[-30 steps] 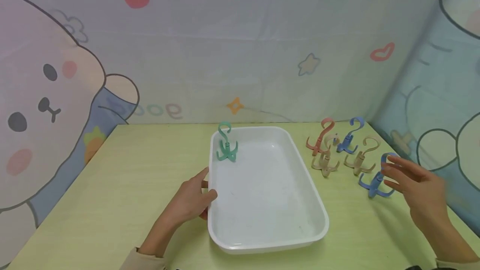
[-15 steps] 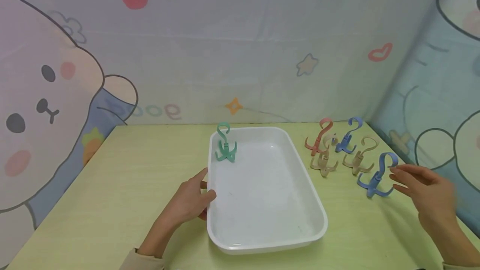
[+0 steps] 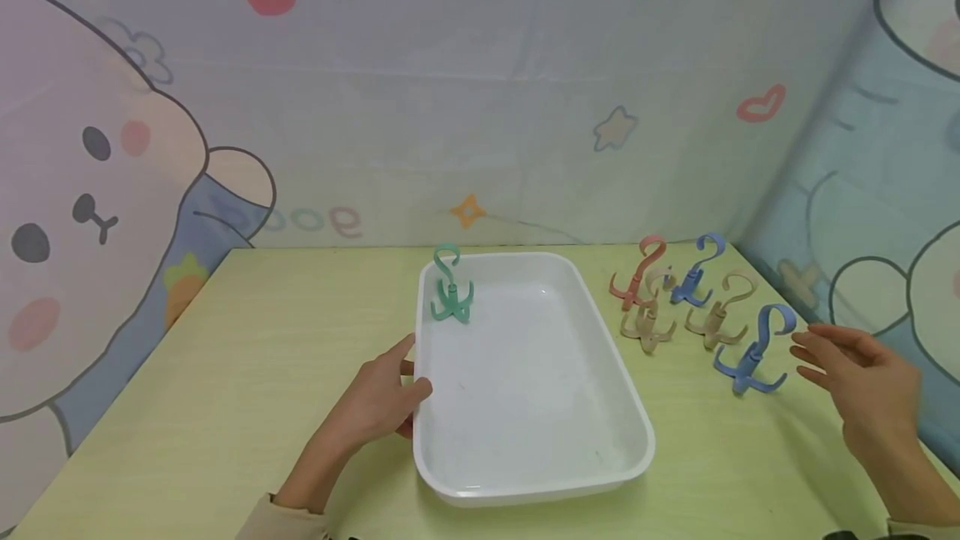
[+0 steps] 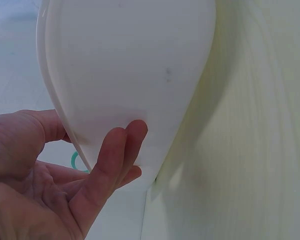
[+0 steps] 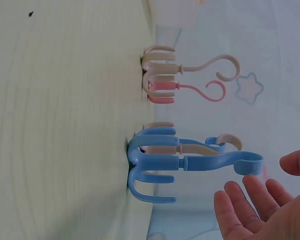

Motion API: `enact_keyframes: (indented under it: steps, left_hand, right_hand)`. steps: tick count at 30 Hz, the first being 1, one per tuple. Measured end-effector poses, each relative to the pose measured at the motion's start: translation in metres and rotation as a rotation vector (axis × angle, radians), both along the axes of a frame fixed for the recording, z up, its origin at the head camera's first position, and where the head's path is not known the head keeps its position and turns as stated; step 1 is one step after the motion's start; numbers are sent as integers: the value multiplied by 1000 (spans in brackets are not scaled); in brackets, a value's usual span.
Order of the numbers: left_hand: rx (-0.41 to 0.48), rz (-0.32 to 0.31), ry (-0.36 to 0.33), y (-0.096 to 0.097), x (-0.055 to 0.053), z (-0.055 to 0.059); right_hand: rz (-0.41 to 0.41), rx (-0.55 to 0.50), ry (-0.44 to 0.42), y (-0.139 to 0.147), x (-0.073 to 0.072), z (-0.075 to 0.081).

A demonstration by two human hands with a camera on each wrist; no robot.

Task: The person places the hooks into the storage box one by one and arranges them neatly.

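Your left hand (image 3: 384,394) in grip on white rectangular plastic tray (image 3: 536,402), relaxed-fingered right hand (image 3: 872,386) beside nearest blue four-pronged plastic hook (image 3: 749,365)

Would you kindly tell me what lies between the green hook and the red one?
The head view shows bare floor and right rim of the white tray, then a bare strip of tabletop.

In the right wrist view, a blue hook (image 5: 165,162) partly hides a beige hook (image 5: 195,149).
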State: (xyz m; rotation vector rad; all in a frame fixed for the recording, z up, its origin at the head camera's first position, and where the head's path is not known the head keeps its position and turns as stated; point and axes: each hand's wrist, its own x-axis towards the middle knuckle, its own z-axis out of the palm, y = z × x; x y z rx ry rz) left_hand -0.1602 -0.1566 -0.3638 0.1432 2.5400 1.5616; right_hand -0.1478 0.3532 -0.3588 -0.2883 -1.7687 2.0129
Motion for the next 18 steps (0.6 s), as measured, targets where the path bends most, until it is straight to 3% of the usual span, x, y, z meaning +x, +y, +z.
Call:
enact_keyframes:
  steps: [7,18]
  left_hand:
    - [-3,-3,1,-1,-1,-1]
    - [-12,6,-5,1,0,1]
  right_hand:
    - [-22,76,-61,3,-8,1]
    - [124,114,-45,9,-21,-1]
